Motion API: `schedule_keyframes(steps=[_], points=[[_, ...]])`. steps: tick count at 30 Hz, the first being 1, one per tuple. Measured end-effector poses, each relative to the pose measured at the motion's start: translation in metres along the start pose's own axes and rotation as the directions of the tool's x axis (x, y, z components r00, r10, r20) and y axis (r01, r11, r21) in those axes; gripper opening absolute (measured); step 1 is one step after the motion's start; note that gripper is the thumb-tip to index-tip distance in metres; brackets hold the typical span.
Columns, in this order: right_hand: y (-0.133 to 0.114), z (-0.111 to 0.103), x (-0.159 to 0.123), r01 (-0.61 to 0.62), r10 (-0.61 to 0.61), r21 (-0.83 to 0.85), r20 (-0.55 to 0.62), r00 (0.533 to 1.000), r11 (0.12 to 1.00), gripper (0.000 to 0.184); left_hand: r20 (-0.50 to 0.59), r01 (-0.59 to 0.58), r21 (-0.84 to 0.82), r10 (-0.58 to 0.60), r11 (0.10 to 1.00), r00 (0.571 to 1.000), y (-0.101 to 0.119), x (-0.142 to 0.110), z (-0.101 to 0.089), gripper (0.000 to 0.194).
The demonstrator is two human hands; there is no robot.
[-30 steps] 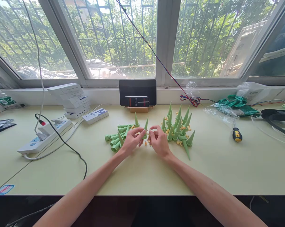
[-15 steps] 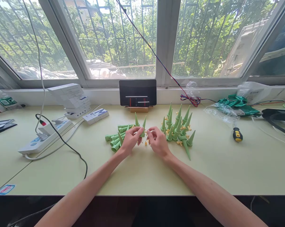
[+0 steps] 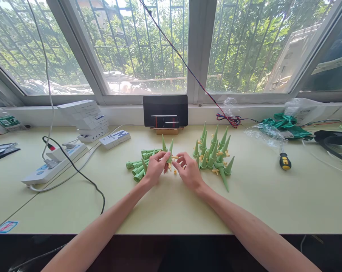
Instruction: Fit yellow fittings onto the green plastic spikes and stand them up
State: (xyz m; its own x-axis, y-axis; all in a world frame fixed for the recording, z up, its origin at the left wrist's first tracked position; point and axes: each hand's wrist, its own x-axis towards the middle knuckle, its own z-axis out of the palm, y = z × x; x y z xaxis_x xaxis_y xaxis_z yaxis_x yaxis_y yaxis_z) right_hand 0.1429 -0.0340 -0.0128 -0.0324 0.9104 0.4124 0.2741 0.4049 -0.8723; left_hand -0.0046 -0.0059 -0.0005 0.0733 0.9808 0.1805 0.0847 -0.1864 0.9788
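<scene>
My left hand (image 3: pixel 154 169) is closed round a green plastic cone (image 3: pixel 170 152), held upright with its tip pointing up. My right hand (image 3: pixel 188 170) pinches a small yellow piece (image 3: pixel 175 157) and holds it against the side of that cone. Behind my left hand lies a pile of green cones (image 3: pixel 137 164) on their sides. Right of my right hand a cluster of upright green cones (image 3: pixel 214 149) stands with yellow pieces among them. A few loose yellow pieces (image 3: pixel 175 172) lie on the pale green table (image 3: pixel 171 204) between my hands.
A dark tablet with a phone (image 3: pixel 165 110) leans at the window sill. A white power strip (image 3: pixel 53 162) with a black cable, stacked white boxes (image 3: pixel 85 119) sit left. A yellow-handled screwdriver (image 3: pixel 284 160), plastic bags and green items (image 3: pixel 282 124) lie right.
Both hands drifted slightly left and away from me. My right hand has brought the yellow piece up against the side of the cone held in my left hand.
</scene>
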Motion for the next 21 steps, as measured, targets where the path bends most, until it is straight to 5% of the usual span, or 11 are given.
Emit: schedule_keyframes(steps=[21], points=[[0.0002,-0.0009,-0.0005,0.027,-0.028,-0.024,-0.045,0.999,0.999,0.015,0.056,-0.026,0.007,0.025,1.0,0.998,0.0001,-0.0001,0.0005,0.034]])
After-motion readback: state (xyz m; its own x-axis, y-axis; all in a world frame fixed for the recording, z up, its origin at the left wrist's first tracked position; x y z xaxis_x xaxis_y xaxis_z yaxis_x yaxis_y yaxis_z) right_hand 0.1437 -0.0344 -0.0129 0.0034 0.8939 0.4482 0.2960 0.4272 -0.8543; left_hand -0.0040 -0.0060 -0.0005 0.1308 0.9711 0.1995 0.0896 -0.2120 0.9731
